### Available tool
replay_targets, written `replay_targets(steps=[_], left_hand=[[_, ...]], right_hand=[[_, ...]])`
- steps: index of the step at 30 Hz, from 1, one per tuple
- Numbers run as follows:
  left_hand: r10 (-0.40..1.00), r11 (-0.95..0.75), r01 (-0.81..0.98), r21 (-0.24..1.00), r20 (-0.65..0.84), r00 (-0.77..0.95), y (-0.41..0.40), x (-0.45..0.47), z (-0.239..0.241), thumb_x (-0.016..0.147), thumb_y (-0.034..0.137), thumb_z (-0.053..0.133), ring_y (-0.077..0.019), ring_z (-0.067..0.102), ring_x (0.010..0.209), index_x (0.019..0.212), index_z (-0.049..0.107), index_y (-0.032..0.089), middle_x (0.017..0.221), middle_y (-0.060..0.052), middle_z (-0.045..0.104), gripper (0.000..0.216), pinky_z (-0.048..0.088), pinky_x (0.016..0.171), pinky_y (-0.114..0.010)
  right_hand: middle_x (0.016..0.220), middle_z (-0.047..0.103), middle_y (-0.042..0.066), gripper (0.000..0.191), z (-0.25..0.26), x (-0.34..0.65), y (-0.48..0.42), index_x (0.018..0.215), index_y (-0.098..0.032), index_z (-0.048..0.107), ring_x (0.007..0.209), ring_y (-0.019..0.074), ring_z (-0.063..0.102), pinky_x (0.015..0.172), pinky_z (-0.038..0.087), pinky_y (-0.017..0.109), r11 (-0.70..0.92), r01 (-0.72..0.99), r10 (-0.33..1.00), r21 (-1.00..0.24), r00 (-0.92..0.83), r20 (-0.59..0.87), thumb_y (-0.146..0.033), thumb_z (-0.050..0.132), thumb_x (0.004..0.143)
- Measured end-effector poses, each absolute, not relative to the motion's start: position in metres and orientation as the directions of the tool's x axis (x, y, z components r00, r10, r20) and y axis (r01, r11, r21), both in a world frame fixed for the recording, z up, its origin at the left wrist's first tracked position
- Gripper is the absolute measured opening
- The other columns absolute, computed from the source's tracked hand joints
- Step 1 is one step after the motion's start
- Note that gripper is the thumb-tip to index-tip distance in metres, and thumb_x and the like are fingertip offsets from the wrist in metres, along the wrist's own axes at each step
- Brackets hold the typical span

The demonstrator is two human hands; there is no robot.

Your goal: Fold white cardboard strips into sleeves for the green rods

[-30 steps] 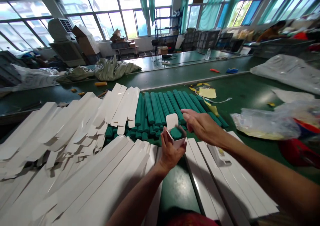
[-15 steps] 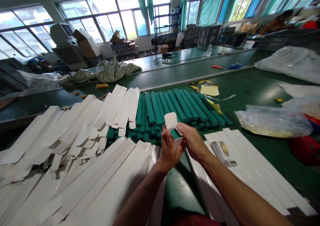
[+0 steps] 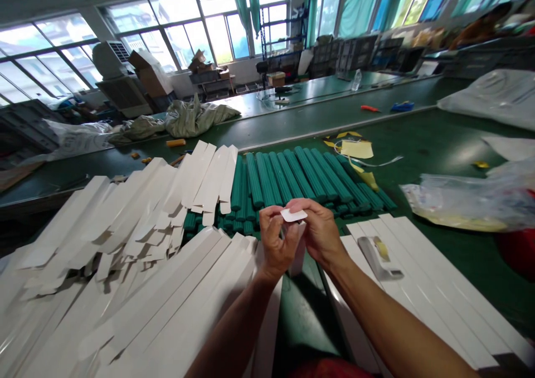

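Note:
A narrow white cardboard box [image 3: 297,252] stands upright between my hands, its end flap [image 3: 293,215] tilted over the top opening. My left hand [image 3: 278,238] grips the box's near left side, thumb raised by the flap. On the other side, my right hand [image 3: 320,230] is closed on the box, its fingers pressing the flap from behind. Just beyond my hands lies a stack of green ribbed rods [image 3: 288,174]. Folded-open white boxes [image 3: 146,211] are heaped to the left, and more long white boxes [image 3: 184,294] lie nearer me.
Flat white boxes [image 3: 430,277] lie at the right with a tape dispenser [image 3: 380,258] on them. Further right are a clear plastic bag [image 3: 463,199] and a yellow paper piece [image 3: 356,149]. A red-handled tool [image 3: 370,108] and a bottle [image 3: 356,80] are farther back.
The box's end flap, upright before, is now tipped down over the opening. My right hand has moved up behind it, and more of the box shows below my hands.

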State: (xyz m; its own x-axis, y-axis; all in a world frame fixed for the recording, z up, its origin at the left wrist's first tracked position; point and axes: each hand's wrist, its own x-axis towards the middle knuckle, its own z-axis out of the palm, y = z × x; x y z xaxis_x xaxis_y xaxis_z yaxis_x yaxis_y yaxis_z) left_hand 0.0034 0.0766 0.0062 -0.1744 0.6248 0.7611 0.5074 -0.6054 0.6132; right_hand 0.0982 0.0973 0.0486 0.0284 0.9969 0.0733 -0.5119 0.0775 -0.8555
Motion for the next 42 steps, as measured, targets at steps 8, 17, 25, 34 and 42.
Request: replay_targets(steps=[8, 17, 25, 34, 42], left_hand=[[0.579, -0.667, 0.585, 0.462, 0.815, 0.017, 0.075, -0.018, 0.015, 0.096, 0.038, 0.048, -0.0214, 0.059, 0.103, 0.127, 0.053, 0.016, 0.111, -0.012, 0.058, 0.038, 0.053, 0.087, -0.037], [0.526, -0.743, 0.638, 0.203, 0.766, 0.369, 0.075, -0.040, 0.042, 0.097, 0.032, 0.049, -0.0262, 0.062, 0.109, 0.128, 0.053, 0.009, 0.116, -0.018, 0.065, 0.038, 0.055, 0.093, -0.041], [0.610, -0.683, 0.700, 0.210, 0.691, 0.387, 0.076, -0.040, 0.058, 0.098, 0.023, 0.047, -0.0224, 0.063, 0.093, 0.122, 0.059, 0.006, 0.099, -0.015, 0.067, 0.032, 0.057, 0.081, -0.037], [0.704, -0.639, 0.756, 0.140, 0.503, 0.502, 0.076, -0.041, 0.085, 0.100, 0.027, 0.041, -0.0188, 0.066, 0.086, 0.124, 0.061, 0.013, 0.094, -0.011, 0.067, 0.034, 0.058, 0.078, -0.035], [0.578, -0.722, 0.692, 0.024, 0.571, 0.583, 0.073, -0.038, 0.069, 0.099, 0.022, 0.041, -0.0266, 0.053, 0.130, 0.126, 0.054, 0.001, 0.132, -0.023, 0.060, 0.037, 0.047, 0.109, -0.042]], right_hand=[[0.115, 0.070, 0.011, 0.042, 0.023, 0.106, 0.088, 0.110, -0.018, 0.068, 0.106, 0.0285, 0.065, 0.093, 0.051, 0.042, 0.247, -0.414, 0.962, -0.876, -0.002, 0.272, -0.036, 0.041, 0.084], [0.117, 0.067, 0.016, 0.067, -0.010, 0.103, 0.077, 0.138, -0.014, 0.039, 0.095, 0.0260, 0.069, 0.079, 0.058, 0.036, 0.468, 0.324, 0.879, -0.822, -0.071, 0.472, -0.029, 0.062, 0.077], [0.112, 0.069, 0.016, 0.055, -0.005, 0.099, 0.079, 0.132, -0.014, 0.041, 0.092, 0.0279, 0.071, 0.074, 0.059, 0.037, 0.516, 0.413, 0.843, -0.750, -0.091, 0.530, -0.031, 0.056, 0.082], [0.115, 0.068, 0.016, 0.059, -0.007, 0.097, 0.085, 0.133, -0.015, 0.038, 0.097, 0.0274, 0.070, 0.077, 0.059, 0.038, 0.523, 0.376, 0.847, -0.765, -0.132, 0.514, -0.029, 0.055, 0.079], [0.116, 0.065, 0.017, 0.059, -0.012, 0.100, 0.091, 0.135, -0.016, 0.034, 0.096, 0.0263, 0.069, 0.077, 0.058, 0.039, 0.594, 0.341, 0.803, -0.729, -0.196, 0.563, -0.024, 0.054, 0.080]])
